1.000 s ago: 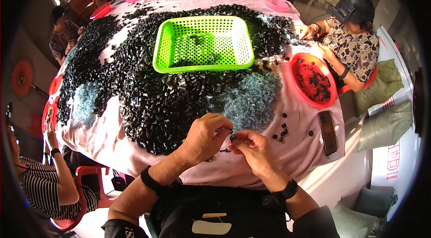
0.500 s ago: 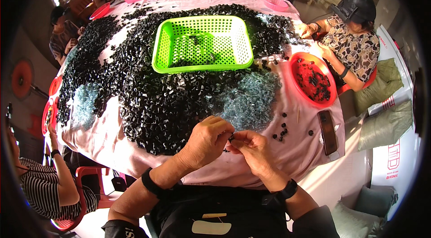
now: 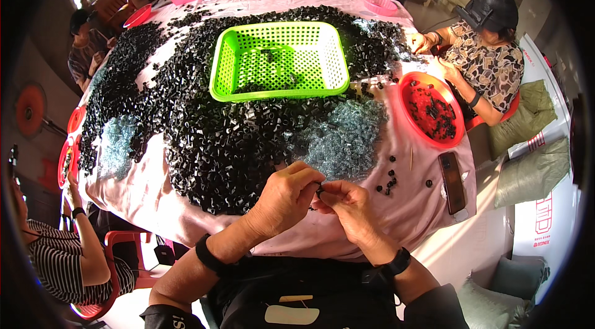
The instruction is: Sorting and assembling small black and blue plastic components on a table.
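By the near edge of the cloth-covered tabletop (image 3: pixel 421 220), the person's left hand (image 3: pixel 280 200) and right hand (image 3: pixel 351 208) are together, fingertips pinched on a small black piece (image 3: pixel 320 190) — it sits between them, partly hidden. Clear bluish pieces (image 3: pixel 348 140) lie just beyond — toward the far edge.
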`<state>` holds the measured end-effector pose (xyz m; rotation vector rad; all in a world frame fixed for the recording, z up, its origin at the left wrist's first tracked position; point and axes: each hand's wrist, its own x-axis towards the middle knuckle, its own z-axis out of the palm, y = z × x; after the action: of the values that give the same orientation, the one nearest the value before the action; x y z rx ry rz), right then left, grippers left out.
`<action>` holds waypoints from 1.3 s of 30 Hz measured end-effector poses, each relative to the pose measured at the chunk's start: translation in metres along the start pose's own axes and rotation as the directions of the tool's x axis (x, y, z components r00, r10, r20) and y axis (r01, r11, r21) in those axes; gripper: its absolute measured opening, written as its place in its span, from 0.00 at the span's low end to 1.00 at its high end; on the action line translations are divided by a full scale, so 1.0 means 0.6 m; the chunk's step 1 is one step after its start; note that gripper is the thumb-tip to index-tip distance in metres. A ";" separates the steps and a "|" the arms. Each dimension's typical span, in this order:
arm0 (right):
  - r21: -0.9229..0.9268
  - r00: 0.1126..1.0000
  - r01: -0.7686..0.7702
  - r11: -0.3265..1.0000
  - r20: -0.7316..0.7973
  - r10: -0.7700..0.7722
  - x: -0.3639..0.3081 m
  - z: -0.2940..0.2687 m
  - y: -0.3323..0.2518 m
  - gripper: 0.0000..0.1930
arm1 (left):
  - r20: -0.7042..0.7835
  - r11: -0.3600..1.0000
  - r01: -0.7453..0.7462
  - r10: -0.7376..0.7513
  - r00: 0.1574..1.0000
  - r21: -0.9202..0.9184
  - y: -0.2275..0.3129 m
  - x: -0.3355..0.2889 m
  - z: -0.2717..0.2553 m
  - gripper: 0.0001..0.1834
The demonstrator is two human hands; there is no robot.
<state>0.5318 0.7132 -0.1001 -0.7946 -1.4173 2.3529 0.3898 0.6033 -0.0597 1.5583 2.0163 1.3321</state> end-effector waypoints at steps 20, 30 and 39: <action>0.042 1.000 -0.019 0.999 0.004 0.018 -0.001 0.007 0.000 0.10 | -0.089 0.999 -0.029 0.032 0.995 0.026 0.003 -0.004 0.009 0.08; -0.014 0.998 -0.056 0.998 0.009 0.057 -0.004 0.016 -0.013 0.08 | -0.103 0.999 -0.046 0.047 0.994 0.012 -0.001 -0.007 0.010 0.08; 0.012 0.998 -0.051 0.999 0.027 0.051 -0.003 0.015 -0.005 0.08 | -0.080 1.000 -0.003 0.004 0.997 0.016 -0.002 -0.004 0.001 0.09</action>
<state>0.5282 0.7075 -0.0933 -0.8079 -1.4075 2.4170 0.3905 0.6017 -0.0617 1.5396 2.0762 1.4043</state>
